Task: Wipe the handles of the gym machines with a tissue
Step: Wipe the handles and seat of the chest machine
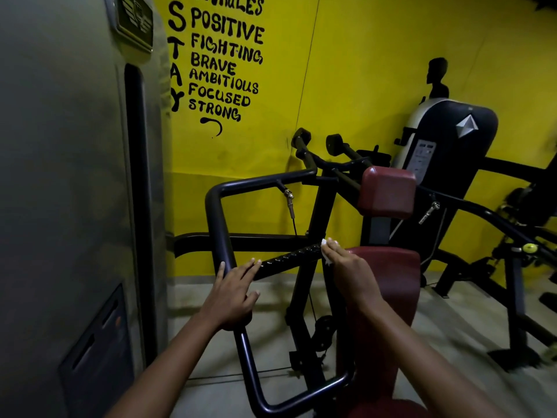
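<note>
At the far left stands the grey weight-stack housing point(75, 191), well apart from either grip. Next comes the black tubular frame point(221, 224), a bent loop that runs down under the left hand point(233, 292). That grip is released: the fingers lie straight and flat across the tube, pressing on it as a brace, with the fingertips reaching the near end of the ridged handle point(291, 254).

The ridged handle slants up and to the right from the left grip towards the right hand point(351, 267). This right grip presses a white tissue point(325, 247) against the far, upper end of the handle; only a small edge of tissue shows past the fingertips and beside the palm, so I cannot tell whether the fingers curl round the bar or merely lie over it. Just beyond the right grip sits the maroon seat pad point(388, 267), with a second maroon pad point(387, 191) above it, and further right a dark machine point(446, 146) against the yellow wall point(376, 55).

The stretch of handle between the two grips looks unwiped as yet, by my judgement. The ridges could snag and tear the thin tissue if it is dragged hard. A small wad could also slip out from under the fingers, leaving bare skin rubbing the bar. The frame may swing if the left grip eases its weight.
</note>
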`<act>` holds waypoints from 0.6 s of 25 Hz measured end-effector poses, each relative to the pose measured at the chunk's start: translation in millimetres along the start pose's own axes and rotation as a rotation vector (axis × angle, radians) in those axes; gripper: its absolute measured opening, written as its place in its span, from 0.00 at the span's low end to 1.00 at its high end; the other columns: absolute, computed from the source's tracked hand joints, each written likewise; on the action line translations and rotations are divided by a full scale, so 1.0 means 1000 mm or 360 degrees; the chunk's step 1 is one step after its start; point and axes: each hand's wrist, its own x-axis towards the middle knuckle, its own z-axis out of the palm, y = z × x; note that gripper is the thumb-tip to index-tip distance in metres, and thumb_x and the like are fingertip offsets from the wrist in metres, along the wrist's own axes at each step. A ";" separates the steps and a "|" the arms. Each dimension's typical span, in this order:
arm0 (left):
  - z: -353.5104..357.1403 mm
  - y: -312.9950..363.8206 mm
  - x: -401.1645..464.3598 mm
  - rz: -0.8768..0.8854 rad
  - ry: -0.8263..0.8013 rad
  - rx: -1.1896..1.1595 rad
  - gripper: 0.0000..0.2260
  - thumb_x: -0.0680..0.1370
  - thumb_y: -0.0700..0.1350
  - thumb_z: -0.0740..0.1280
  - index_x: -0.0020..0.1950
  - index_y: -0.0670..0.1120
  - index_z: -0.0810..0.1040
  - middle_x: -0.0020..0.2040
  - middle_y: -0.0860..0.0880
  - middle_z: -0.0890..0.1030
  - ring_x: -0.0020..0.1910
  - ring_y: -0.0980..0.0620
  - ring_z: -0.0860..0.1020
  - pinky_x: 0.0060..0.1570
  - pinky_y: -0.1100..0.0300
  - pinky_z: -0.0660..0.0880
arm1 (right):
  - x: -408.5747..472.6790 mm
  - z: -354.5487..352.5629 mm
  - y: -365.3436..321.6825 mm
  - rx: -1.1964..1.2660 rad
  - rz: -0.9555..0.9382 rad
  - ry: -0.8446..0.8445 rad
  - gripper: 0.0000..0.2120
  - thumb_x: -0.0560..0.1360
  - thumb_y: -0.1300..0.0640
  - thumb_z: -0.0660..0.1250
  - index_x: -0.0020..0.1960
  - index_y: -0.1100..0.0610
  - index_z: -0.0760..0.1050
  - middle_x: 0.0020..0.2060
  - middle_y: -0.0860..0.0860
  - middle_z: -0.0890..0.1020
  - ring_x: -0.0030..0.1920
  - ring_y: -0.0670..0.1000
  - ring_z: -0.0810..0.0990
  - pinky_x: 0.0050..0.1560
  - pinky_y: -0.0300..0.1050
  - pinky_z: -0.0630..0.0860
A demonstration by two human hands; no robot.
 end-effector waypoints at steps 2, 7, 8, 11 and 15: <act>0.000 0.001 0.000 -0.0001 -0.0004 0.0012 0.37 0.69 0.64 0.39 0.78 0.55 0.46 0.78 0.56 0.53 0.76 0.57 0.54 0.73 0.50 0.33 | 0.001 -0.001 0.003 0.0009 -0.0022 -0.0055 0.29 0.63 0.78 0.66 0.64 0.65 0.74 0.63 0.60 0.76 0.60 0.59 0.77 0.51 0.52 0.79; -0.002 0.003 -0.001 -0.0012 -0.0021 0.0022 0.38 0.69 0.65 0.38 0.78 0.55 0.46 0.78 0.56 0.53 0.76 0.57 0.54 0.72 0.51 0.33 | 0.002 -0.003 0.002 0.0023 -0.0042 -0.0084 0.28 0.65 0.77 0.65 0.64 0.65 0.73 0.63 0.61 0.75 0.61 0.60 0.77 0.52 0.55 0.80; -0.003 0.003 -0.001 -0.0013 -0.0025 0.0025 0.38 0.69 0.65 0.38 0.78 0.55 0.46 0.78 0.56 0.53 0.76 0.57 0.54 0.72 0.51 0.33 | 0.001 -0.003 0.001 0.0023 -0.0044 -0.0075 0.28 0.65 0.77 0.66 0.64 0.66 0.73 0.63 0.61 0.75 0.60 0.60 0.77 0.51 0.55 0.80; -0.003 0.002 0.000 -0.0013 -0.0035 0.0044 0.38 0.69 0.66 0.38 0.78 0.54 0.46 0.78 0.55 0.53 0.76 0.56 0.54 0.72 0.50 0.34 | -0.001 -0.006 -0.001 -0.0013 -0.0051 -0.0024 0.30 0.61 0.78 0.68 0.62 0.65 0.76 0.60 0.60 0.78 0.57 0.59 0.79 0.47 0.53 0.81; 0.000 0.000 0.001 0.0003 -0.0004 0.0016 0.38 0.69 0.66 0.39 0.79 0.53 0.48 0.78 0.54 0.55 0.76 0.54 0.56 0.72 0.49 0.35 | -0.015 -0.012 -0.006 -0.0075 -0.0110 0.0046 0.32 0.52 0.79 0.72 0.56 0.65 0.80 0.53 0.59 0.82 0.50 0.57 0.83 0.36 0.49 0.81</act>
